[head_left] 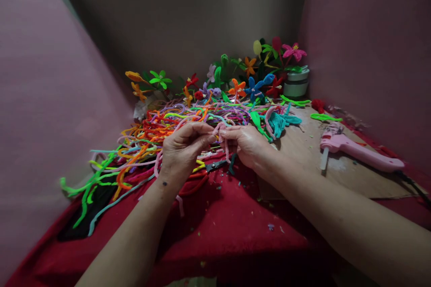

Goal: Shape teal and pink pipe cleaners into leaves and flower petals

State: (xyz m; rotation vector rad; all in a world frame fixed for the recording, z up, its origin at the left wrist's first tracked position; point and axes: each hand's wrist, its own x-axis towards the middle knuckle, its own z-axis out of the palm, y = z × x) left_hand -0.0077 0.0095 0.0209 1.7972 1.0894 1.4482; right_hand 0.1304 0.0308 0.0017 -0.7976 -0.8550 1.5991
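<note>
Between my two hands is a pink pipe cleaner (226, 150), bent into a loop at the top with one end hanging down. My left hand (186, 143) pinches it from the left between thumb and fingers. From the right, my right hand (244, 141) grips the same pipe cleaner close to the other fingertips. Just below lie scissors (215, 167), their dark blades partly under my hands. Behind my hands spreads a tangled heap of coloured pipe cleaners (144, 132).
Finished pipe-cleaner flowers, such as a blue one (255, 89), stand at the back beside a white pot (296, 83). To the right, a pink glue gun (363, 150) with a cord rests on a cardboard sheet (299, 175). Scraps dot the red cloth (235, 224).
</note>
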